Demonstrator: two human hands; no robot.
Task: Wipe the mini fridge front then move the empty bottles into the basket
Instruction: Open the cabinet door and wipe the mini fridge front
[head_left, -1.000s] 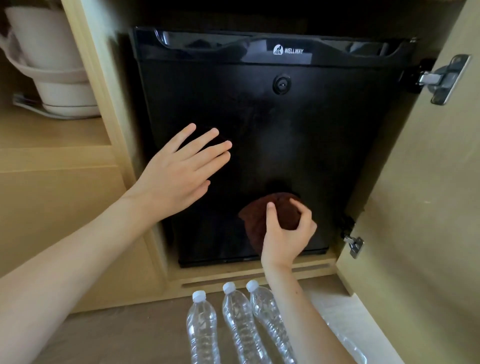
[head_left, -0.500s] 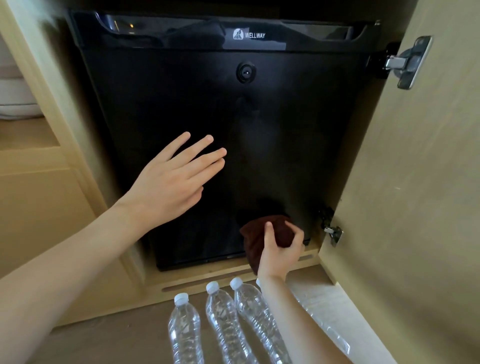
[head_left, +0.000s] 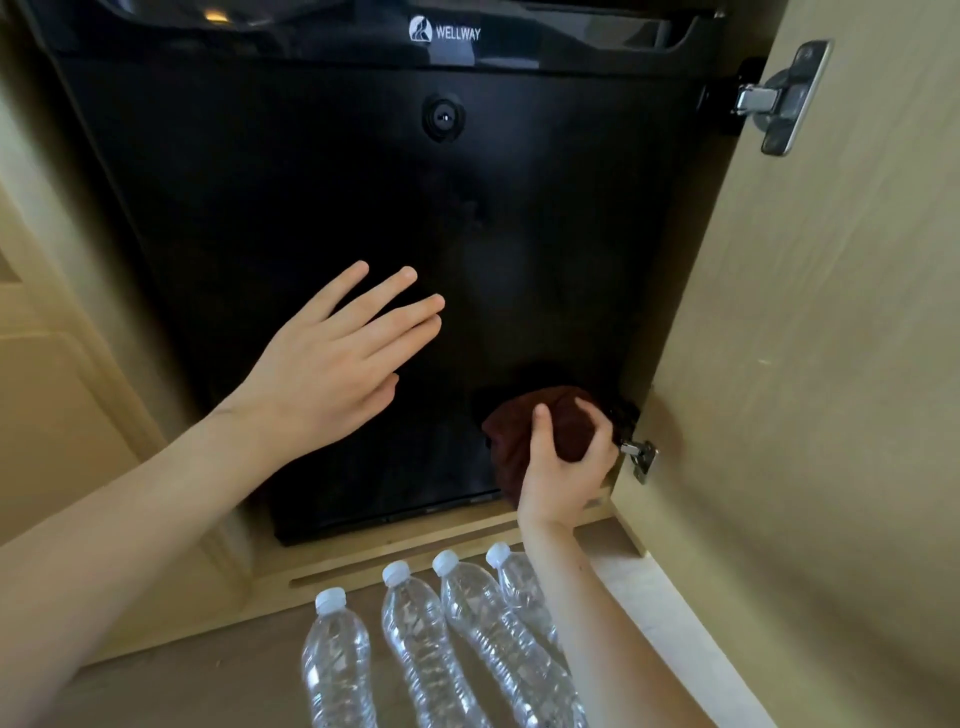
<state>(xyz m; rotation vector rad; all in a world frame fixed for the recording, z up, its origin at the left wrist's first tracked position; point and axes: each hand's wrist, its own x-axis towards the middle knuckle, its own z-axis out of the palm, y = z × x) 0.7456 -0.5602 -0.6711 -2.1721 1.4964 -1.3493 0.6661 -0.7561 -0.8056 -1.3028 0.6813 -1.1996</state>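
Observation:
The black mini fridge (head_left: 545, 218) fills a wooden cabinet bay, its front facing me. My right hand (head_left: 563, 473) grips a bunched dark brown cloth (head_left: 519, 431) against the fridge front's lower right corner. My left hand (head_left: 332, 358) lies with fingers straight and spread over the lower left of the fridge front. Several clear plastic bottles with white caps, among them one at the left (head_left: 337, 670) and one in the middle (head_left: 421, 649), lie side by side on the floor below the fridge; my right forearm covers part of the rightmost. No basket is in view.
The open cabinet door (head_left: 810, 415) stands at the right with two metal hinges, upper (head_left: 779, 98) and lower (head_left: 641, 457). A wooden cabinet frame (head_left: 62, 291) borders the fridge on the left. A wooden plinth (head_left: 395, 551) runs under the fridge.
My right hand moved the cloth down and to the right, from the lower middle to the lower right corner of the fridge front. My view shifted closer and right; the left hand stays put.

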